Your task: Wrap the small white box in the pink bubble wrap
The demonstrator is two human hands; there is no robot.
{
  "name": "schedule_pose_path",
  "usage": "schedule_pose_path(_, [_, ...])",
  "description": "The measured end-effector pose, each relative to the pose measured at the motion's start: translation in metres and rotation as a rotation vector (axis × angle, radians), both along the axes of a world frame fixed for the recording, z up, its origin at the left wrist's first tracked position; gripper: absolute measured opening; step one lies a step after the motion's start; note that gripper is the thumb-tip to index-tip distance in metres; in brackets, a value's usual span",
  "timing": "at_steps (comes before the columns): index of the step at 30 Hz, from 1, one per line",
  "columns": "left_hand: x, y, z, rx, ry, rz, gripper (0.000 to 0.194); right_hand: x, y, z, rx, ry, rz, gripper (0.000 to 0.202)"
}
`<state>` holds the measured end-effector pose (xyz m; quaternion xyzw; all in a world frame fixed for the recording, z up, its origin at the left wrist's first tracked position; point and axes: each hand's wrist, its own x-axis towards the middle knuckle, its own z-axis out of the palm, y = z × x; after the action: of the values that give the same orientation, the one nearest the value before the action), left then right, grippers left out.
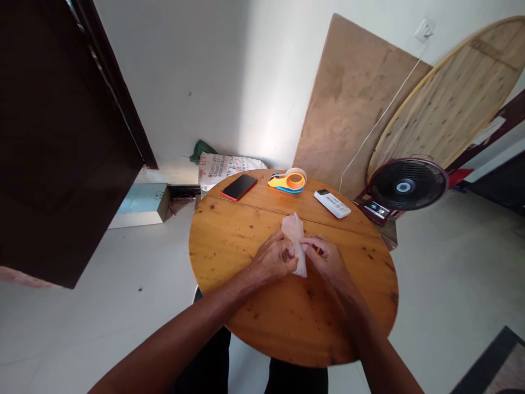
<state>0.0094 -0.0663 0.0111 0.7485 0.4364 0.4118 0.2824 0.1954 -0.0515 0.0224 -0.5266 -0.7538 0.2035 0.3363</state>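
A narrow pale pinkish-white folded piece (292,225), which looks like tissue or thin cloth, lies on the round wooden table (241,232) in front of me. My left hand (274,256) is at its left side, thumb and fingers curled in and closed on its lower half. From the right, my right hand (327,259) pinches its edge near the middle with thumb and forefinger. The upper end spreads out wider beyond my fingers, and the lower end sticks out between both hands. My fingertips partly cover its middle.
Along the table's far side are a red-edged phone (239,187), an orange and blue tape dispenser (288,181) and a white remote control (332,203). A dark fan (405,186) stands beyond the right edge. A printed sack (227,167) and leaning boards (361,87) are behind.
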Motion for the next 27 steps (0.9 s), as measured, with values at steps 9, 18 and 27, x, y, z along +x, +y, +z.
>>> schedule_pose_path(9, [-0.001, 0.001, -0.002, 0.251, 0.135, -0.064, 0.033, -0.007, 0.019, -0.002, -0.017, -0.035, 0.153, 0.026])
schedule_pose_path(18, [0.000, 0.003, -0.003, 0.288, 0.158, -0.088, 0.020, 0.014, 0.032, 0.002, -0.469, 0.363, -0.260, 0.028])
schedule_pose_path(27, [0.002, 0.003, -0.007, 0.343, 0.072, -0.074, 0.019, -0.002, 0.043, 0.005, -0.674, 0.445, -0.224, 0.021])
